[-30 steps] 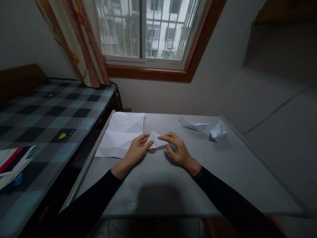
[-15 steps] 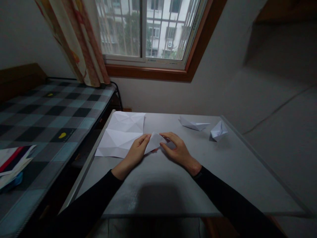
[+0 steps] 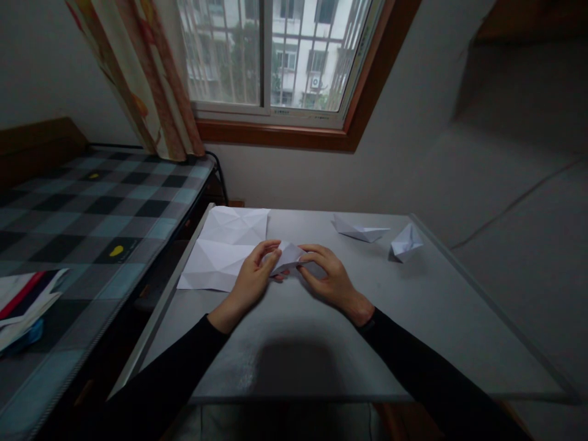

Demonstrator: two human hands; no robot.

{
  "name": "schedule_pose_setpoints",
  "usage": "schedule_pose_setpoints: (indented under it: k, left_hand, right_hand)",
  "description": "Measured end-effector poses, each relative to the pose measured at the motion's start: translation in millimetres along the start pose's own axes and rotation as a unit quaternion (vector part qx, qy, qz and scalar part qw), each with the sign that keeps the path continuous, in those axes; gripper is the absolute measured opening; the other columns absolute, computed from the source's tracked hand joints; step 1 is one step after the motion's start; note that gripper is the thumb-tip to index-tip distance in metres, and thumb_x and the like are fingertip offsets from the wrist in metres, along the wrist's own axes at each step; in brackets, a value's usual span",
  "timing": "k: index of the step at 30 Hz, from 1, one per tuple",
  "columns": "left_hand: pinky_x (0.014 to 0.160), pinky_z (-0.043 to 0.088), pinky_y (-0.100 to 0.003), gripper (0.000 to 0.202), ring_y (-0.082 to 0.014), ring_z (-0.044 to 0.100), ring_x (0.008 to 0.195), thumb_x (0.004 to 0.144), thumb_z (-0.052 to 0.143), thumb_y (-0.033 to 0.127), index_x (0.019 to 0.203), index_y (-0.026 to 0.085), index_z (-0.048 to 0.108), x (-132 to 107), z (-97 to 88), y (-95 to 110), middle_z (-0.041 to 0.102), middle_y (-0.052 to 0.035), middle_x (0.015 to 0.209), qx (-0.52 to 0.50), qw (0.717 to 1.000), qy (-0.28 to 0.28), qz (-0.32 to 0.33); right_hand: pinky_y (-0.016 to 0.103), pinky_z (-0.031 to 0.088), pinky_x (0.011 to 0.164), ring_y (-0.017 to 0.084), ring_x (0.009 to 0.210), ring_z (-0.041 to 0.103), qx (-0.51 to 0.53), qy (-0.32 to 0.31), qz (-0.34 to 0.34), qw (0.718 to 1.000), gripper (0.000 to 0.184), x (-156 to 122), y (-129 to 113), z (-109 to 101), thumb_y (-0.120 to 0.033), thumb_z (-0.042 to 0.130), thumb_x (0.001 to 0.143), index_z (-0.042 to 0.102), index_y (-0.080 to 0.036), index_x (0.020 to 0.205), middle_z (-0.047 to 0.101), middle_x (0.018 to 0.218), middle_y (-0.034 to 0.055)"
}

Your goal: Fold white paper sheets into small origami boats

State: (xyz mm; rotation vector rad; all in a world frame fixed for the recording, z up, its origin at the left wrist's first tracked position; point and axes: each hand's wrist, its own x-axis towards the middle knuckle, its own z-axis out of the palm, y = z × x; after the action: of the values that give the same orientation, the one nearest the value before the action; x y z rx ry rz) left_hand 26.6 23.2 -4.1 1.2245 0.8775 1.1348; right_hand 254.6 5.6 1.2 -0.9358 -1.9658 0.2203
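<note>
A small piece of folded white paper [image 3: 289,255] is held between both hands above the middle of the table. My left hand [image 3: 255,269] grips its left side, thumb on top and fingertips showing underneath. At the right corner, my right hand [image 3: 331,277] pinches the paper between thumb and fingers. Beyond and to the left of my left hand lie creased white paper sheets [image 3: 220,264], flat and partly covered by that hand. Two folded paper boats stand at the far right: a long one [image 3: 361,230] and a more compact one [image 3: 406,244].
The white table [image 3: 413,331] reaches to the wall below a barred window [image 3: 266,55]. On the left, a bed with a checked cover [image 3: 138,202] runs alongside, with papers [image 3: 27,300] on it. A curtain [image 3: 151,86] hangs by the window.
The folded paper has been tilted flatter between my hands, and its raised point has lowered. My left fingers have shifted, with more fingertip showing beneath. The boats and sheets have stayed put.
</note>
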Motion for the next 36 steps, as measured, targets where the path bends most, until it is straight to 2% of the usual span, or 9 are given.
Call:
schedule_pose_setpoints:
  k: [5,8,11,13,16,20,24,29,36]
  left_hand:
    - [0.057,0.067,-0.029,0.047,-0.0205,0.079,0.087,0.102,0.074,0.055,0.137,0.027,0.063,-3.5,-2.9,-0.5,0.071,-0.0106,0.141,0.055,0.997,0.021,0.055]
    - [0.085,0.07,-0.04,0.027,-0.0264,0.078,0.109,0.103,0.074,0.046,0.118,0.024,0.075,-4.2,-4.6,1.1,0.072,-0.0108,0.142,0.142,0.984,0.003,0.107]
    - [0.118,0.056,-0.052,0.016,-0.0315,0.067,0.137,0.103,0.075,0.038,0.102,0.023,0.081,-3.2,-6.3,3.4,0.068,-0.0121,0.15,0.232,0.955,0.02,0.183]
    - [0.125,0.048,-0.054,0.014,-0.0319,0.062,0.143,0.102,0.076,0.036,0.102,0.023,0.082,-2.9,-7.3,5.1,0.066,-0.0119,0.155,0.263,0.941,0.037,0.21]
    - [0.113,0.054,-0.044,0.017,-0.0274,0.069,0.127,0.106,0.071,0.037,0.108,0.023,0.081,-4.5,-7.4,8.1,0.076,-0.0102,0.134,0.264,0.945,0.031,0.193]
    - [0.087,0.056,-0.033,0.023,-0.0211,0.072,0.091,0.11,0.065,0.041,0.111,0.021,0.077,-8.0,-4.5,11.7,0.08,-0.0036,0.1,0.258,0.955,0.016,0.145]
    - [0.087,0.055,-0.031,0.021,-0.0202,0.072,0.091,0.11,0.065,0.039,0.109,0.021,0.076,-9.1,-2.4,13.0,0.08,-0.0026,0.101,0.255,0.955,0.023,0.151]
    - [0.09,0.055,-0.031,0.022,-0.0209,0.074,0.097,0.11,0.067,0.041,0.111,0.022,0.077,-7.5,-3.6,11.3,0.081,-0.0028,0.104,0.211,0.964,0.028,0.158]
    - [0.093,0.057,-0.033,0.024,-0.0247,0.077,0.105,0.103,0.076,0.044,0.114,0.023,0.078,-4.3,-3.5,4.4,0.082,-0.0039,0.112,0.165,0.98,-0.01,0.107]
  right_hand:
    - [0.053,0.058,0.109,0.03,0.119,0.074,-0.018,0.012,-0.034,0.999,0.014,0.4,2.7,-0.9,-0.018,0.076,0.099,0.078,-0.029,0.107,0.08,0.129,0.0086]
    - [0.058,0.053,0.117,0.03,0.119,0.074,-0.011,-0.014,-0.042,0.999,0.017,-0.4,3.3,-5.1,-0.018,0.073,0.098,0.079,-0.03,0.109,0.079,0.129,0.0079]
    - [0.059,0.048,0.123,0.029,0.115,0.075,0.038,-0.055,-0.042,0.997,0.021,-2.6,3.8,-8.3,-0.021,0.065,0.102,0.078,-0.029,0.116,0.081,0.121,0.0062]
    - [0.055,0.052,0.118,0.028,0.11,0.076,0.066,-0.058,-0.02,0.996,0.019,-4.4,4.1,-7.3,-0.023,0.061,0.106,0.076,-0.029,0.116,0.082,0.113,0.005]
    - [0.045,0.061,0.101,0.026,0.103,0.077,0.076,-0.018,0.054,0.995,0.01,-6.2,4.3,-1.9,-0.027,0.069,0.105,0.07,-0.027,0.115,0.079,0.108,0.0055]
    - [0.042,0.063,0.099,0.028,0.109,0.079,0.113,-0.021,0.113,0.987,0.041,-6.0,4.3,3.1,-0.029,0.08,0.097,0.064,-0.026,0.135,0.08,0.119,0.0083]
    - [0.043,0.061,0.098,0.03,0.107,0.08,0.093,-0.067,0.134,0.984,0.029,-3.8,3.5,1.3,-0.036,0.083,0.096,0.076,-0.024,0.121,0.084,0.117,0.0086]
    - [0.036,0.059,0.082,0.026,0.09,0.079,0.134,-0.081,0.175,0.972,0.018,-0.7,-1.8,-2.3,-0.039,0.083,0.096,0.081,-0.023,0.106,0.085,0.1,0.005]
    - [0.032,0.058,0.072,0.022,0.08,0.074,0.205,0.008,0.243,0.948,0.026,0.4,1.2,1.0,-0.043,0.086,0.093,0.076,-0.023,0.107,0.08,0.094,0.0026]
